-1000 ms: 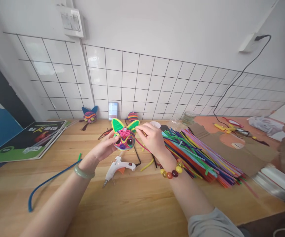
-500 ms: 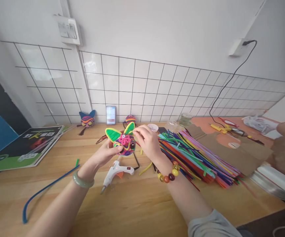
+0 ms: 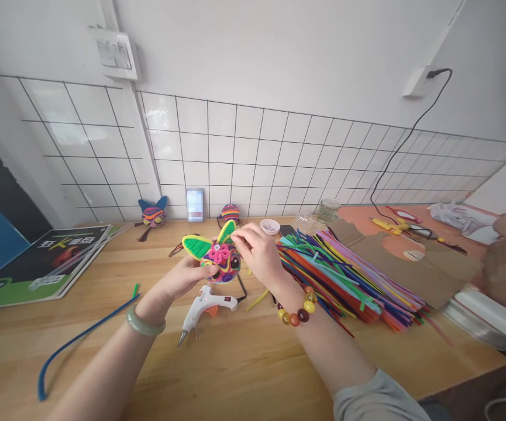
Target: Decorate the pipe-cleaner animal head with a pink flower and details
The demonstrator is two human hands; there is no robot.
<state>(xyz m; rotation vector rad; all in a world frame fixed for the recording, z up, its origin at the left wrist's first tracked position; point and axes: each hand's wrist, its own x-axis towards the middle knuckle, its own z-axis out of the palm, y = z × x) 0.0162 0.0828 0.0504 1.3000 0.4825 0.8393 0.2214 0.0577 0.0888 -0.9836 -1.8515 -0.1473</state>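
Note:
A colourful pipe-cleaner animal head [image 3: 221,270] with green, yellow-edged ears, dark round eyes and a pink flower on its brow is held above the table. My left hand [image 3: 185,273] grips it from the left, thumb against its front. At the edge of the ear on the right [image 3: 226,232], my right hand [image 3: 259,250] has thumb and forefinger pinched together; the fingers hide the exact contact. Below the head lies a white glue gun [image 3: 206,304] with its nozzle toward me. Right of my right hand spreads a bundle of coloured pipe cleaners [image 3: 349,280].
A blue pipe cleaner [image 3: 81,336] curves across the left of the table, near a printed board [image 3: 71,263]. Along the wall stand a finished blue-eared head [image 3: 153,215], a phone [image 3: 195,204], a striped ball [image 3: 230,212] and a small white bowl [image 3: 269,226]. Cardboard [image 3: 450,272] lies right.
The pipe-cleaner head has tilted slightly, its left ear dipping lower. My right hand's pinch stays by the other ear. The whole view has shifted a little.

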